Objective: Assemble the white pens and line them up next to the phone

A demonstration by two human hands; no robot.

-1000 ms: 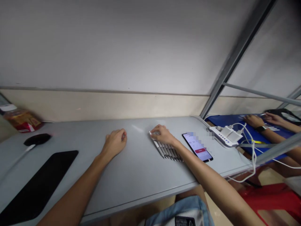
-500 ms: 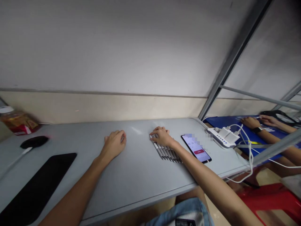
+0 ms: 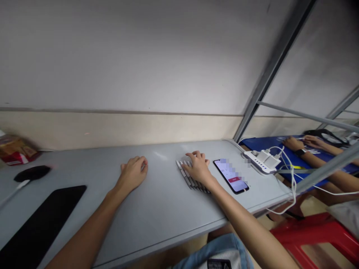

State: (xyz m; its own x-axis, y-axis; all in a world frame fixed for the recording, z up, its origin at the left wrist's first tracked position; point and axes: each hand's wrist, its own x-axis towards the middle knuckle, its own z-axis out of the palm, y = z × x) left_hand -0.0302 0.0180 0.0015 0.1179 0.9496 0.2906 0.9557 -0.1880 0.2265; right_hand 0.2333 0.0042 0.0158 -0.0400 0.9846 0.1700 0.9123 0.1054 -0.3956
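A row of several silver pens (image 3: 187,176) lies side by side on the grey table (image 3: 157,201). My right hand (image 3: 198,166) lies flat on top of the pens with its fingers stretched out. About two hand-widths to the left, my left hand (image 3: 132,173) rests on the bare tabletop with its fingers curled in loosely; nothing shows in it. A lit phone (image 3: 230,175) lies just right of the pens.
A black mat (image 3: 39,224) and a black mouse (image 3: 31,173) lie at the left, with a red packet (image 3: 14,150) behind. A white power strip (image 3: 262,160) with cables sits at the right end. Another person's hands (image 3: 301,143) work on a blue table beyond. A red stool (image 3: 311,235) stands below.
My right hand went from curled over the pens' far tips to lying flat across them, fingers spread. The left hand has hardly moved. The view has shifted slightly right.
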